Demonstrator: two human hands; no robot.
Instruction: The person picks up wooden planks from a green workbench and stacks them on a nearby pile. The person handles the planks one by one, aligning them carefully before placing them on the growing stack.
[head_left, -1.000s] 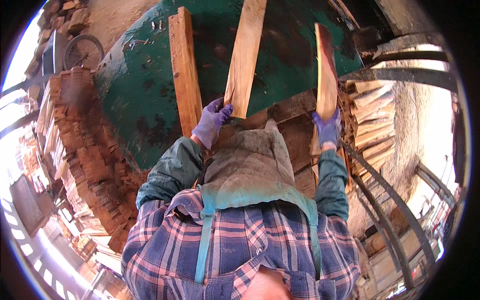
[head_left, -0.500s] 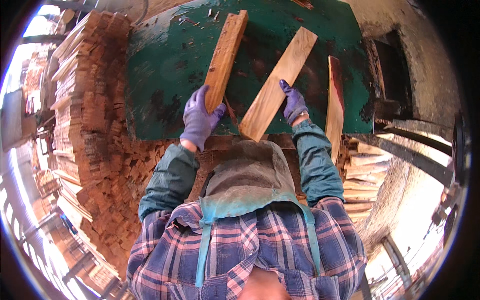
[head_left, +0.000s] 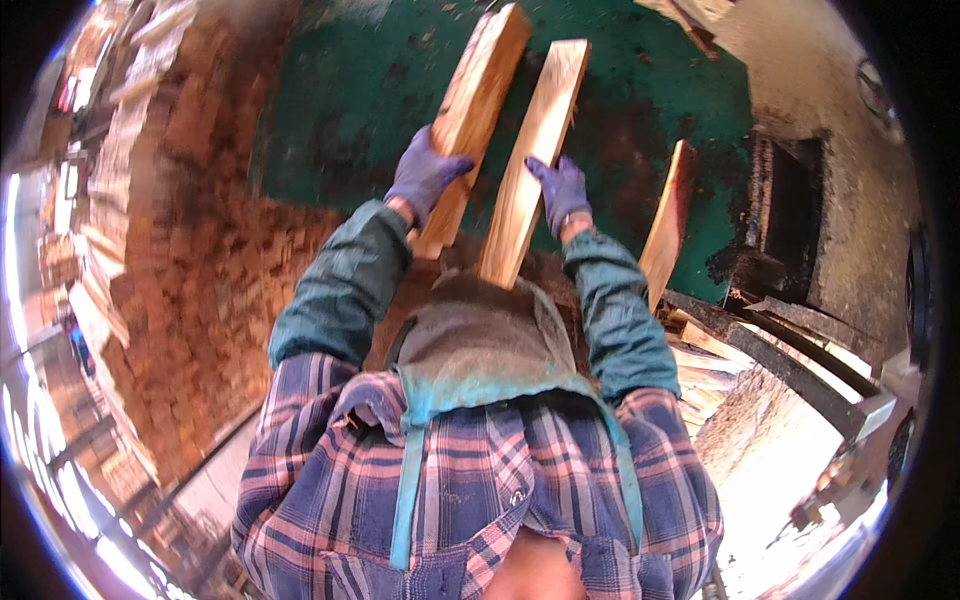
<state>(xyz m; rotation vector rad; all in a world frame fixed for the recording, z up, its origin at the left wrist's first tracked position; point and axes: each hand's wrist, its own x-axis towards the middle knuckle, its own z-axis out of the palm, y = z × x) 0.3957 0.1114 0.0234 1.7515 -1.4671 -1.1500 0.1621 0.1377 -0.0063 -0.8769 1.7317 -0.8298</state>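
My left hand, in a purple glove, is closed on the left side of a thick wooden board, its thumb lying across the top. This board looks like two pieces lying together, though I cannot be sure. My right hand, gloved likewise, grips the right edge of a thinner, paler wooden board, thumb on top and the other fingers partly hidden. Both boards point away from me, slightly apart, over a dark green table. Their near ends reach past its front edge, close to my grey apron.
Another narrow board with a reddish side leans over the table's front edge at right. Tall stacks of cut wood fill the left side. A dark metal frame stands right of the table, and more wood pieces lie below it.
The right board has turned straighter and come nearer the left one. My left hand now holds its board farther up from the near end, and that board reaches closer to me.
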